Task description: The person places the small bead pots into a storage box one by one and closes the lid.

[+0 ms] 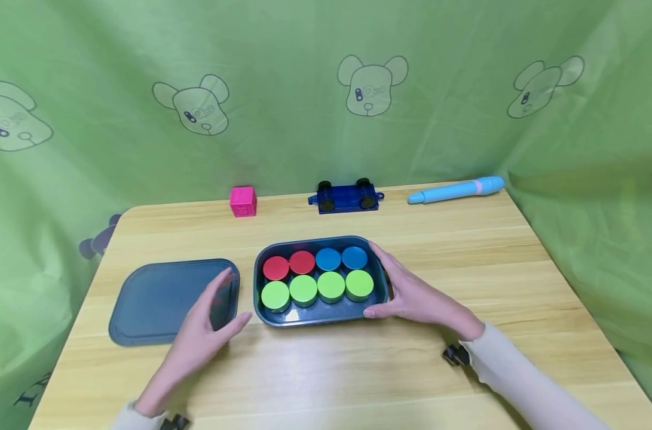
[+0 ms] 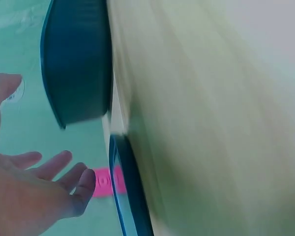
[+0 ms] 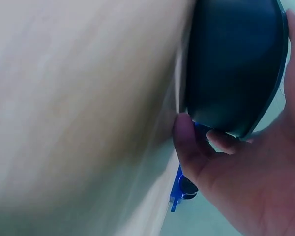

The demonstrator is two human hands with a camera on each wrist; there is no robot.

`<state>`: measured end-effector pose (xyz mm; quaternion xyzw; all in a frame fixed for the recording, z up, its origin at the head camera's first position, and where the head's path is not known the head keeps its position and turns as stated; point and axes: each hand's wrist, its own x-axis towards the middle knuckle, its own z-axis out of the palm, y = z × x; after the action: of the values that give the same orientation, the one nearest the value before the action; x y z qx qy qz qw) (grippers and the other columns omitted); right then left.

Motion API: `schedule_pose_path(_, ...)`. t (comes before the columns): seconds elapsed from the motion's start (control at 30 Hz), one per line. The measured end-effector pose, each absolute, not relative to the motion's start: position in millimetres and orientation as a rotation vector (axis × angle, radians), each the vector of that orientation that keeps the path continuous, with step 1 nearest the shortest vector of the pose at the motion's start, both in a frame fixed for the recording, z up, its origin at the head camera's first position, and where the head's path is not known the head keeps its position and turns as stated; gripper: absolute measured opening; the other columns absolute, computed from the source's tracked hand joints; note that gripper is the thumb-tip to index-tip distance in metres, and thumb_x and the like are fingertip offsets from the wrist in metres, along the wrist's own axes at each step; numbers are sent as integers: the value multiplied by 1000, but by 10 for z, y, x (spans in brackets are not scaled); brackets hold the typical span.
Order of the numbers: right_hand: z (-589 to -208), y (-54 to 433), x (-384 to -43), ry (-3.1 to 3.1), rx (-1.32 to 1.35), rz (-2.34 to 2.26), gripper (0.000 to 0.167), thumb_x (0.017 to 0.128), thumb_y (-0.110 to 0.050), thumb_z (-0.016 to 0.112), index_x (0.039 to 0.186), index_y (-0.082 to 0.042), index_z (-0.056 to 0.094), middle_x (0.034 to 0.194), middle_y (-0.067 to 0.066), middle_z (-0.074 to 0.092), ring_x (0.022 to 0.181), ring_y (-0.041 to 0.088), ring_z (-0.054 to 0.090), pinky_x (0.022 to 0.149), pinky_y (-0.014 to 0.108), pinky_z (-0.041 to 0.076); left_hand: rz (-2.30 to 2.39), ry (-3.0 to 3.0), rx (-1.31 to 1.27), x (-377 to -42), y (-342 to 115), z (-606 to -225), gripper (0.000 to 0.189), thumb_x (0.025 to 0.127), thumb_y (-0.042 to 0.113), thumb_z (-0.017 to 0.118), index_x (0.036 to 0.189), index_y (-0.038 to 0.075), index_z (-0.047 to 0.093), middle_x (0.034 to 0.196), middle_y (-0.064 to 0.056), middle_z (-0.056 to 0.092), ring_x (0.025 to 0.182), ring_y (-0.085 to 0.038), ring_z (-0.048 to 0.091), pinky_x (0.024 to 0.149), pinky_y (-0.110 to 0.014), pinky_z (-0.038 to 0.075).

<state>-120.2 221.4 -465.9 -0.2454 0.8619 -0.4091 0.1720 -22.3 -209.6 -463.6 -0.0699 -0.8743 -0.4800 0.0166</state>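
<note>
A dark blue-grey plastic box (image 1: 315, 318) sits on the wooden table. Inside, round lid-like pieces stand in two rows: red ones (image 1: 302, 262) and blue ones (image 1: 354, 258) at the back, several green ones (image 1: 303, 289) in front. My right hand (image 1: 414, 294) holds the box's right end, thumb at the front corner, fingers at the back; the right wrist view shows them around the box wall (image 3: 233, 64). My left hand (image 1: 199, 328) is open, holding nothing, thumb toward the box's left end. Its fingers overlap the right part of a flat dark lid (image 1: 159, 298) lying left of the box.
Along the table's back edge stand a pink cube (image 1: 243, 202), a blue toy wagon chassis (image 1: 347, 197) with black wheels, and a light blue pen-like stick (image 1: 455, 190). A green curtain (image 1: 282, 107) with printed bear heads hangs behind the table and at both sides.
</note>
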Motion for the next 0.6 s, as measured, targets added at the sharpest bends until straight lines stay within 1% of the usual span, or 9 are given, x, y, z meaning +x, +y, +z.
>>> schedule_pose_path(0.07, -4647, 2213, -1210, 2418, -701, -1171, 136, 85, -39, 97, 177, -26, -2, 181, 12, 10, 163, 38, 20, 124, 65, 27, -1507, -2690, -204, -189, -2196, -4617, 84, 103, 25, 81, 173, 27, 34, 168, -13, 46, 150, -39, 46, 118, -62, 39)
schedule_pose_path(0.1, -4644, 2212, -1214, 2410, -706, -1172, 136, 85, -38, 97, 177, -25, -3, 181, 12, 9, 163, 38, 19, 124, 65, 26, -1509, -2676, -203, -174, -2249, -4612, 82, 103, 23, 80, 172, 27, 35, 167, -13, 46, 148, -39, 47, 118, -58, 41)
schedule_pose_path(0.2, -4651, 2237, -1194, 2406, -703, -1177, 137, 86, -38, 97, 177, -26, -4, 181, 13, 8, 163, 39, 18, 124, 66, 26, -1490, -2656, -195, -142, -2407, -4602, 79, 105, 17, 77, 172, 26, 36, 166, -14, 48, 144, -40, 51, 115, -40, 44)
schedule_pose_path(0.3, -4673, 2260, -1181, 2407, -697, -1182, 136, 86, -39, 96, 177, -27, -5, 181, 13, 8, 163, 39, 18, 124, 67, 26, -1484, -2638, -151, -105, -2580, -4604, 76, 106, 13, 75, 171, 23, 37, 164, -16, 49, 139, -37, 54, 110, -22, 43)
schedule_pose_path(0.4, -4702, 2270, -1183, 2410, -693, -1178, 135, 87, -40, 96, 177, -28, -5, 181, 13, 9, 163, 40, 19, 123, 68, 27, -1508, -2616, -65, -54, -2776, -4611, 72, 107, 11, 72, 171, 16, 38, 162, -19, 50, 133, -24, 57, 104, -15, 44)
schedule_pose_path(0.47, -4725, 2265, -1199, 2412, -702, -1175, 134, 88, -41, 95, 177, -26, -4, 181, 12, 9, 163, 40, 19, 123, 68, 27, -1533, -2594, 4, -10, -2917, -4622, 69, 109, 9, 69, 170, 11, 37, 160, -17, 51, 130, -15, 59, 101, -12, 45)
schedule_pose_path(0.53, -4716, 2255, -1210, 2409, -700, -1170, 134, 88, -40, 95, 177, -26, -4, 181, 11, 8, 163, 39, 19, 123, 68, 27, -1551, -2571, 82, 32, -3055, -4646, 65, 111, 9, 66, 169, 9, 38, 158, -10, 53, 128, -7, 58, 99, -10, 45)
schedule_pose_path(0.6, -4697, 2243, -1215, 2403, -698, -1173, 134, 87, -39, 95, 177, -26, -3, 181, 10, 8, 163, 38, 19, 124, 67, 27, -1558, -2552, 186, 71, -3176, -4658, 62, 111, 11, 65, 168, 11, 41, 154, 0, 55, 126, -2, 58, 96, -9, 45)
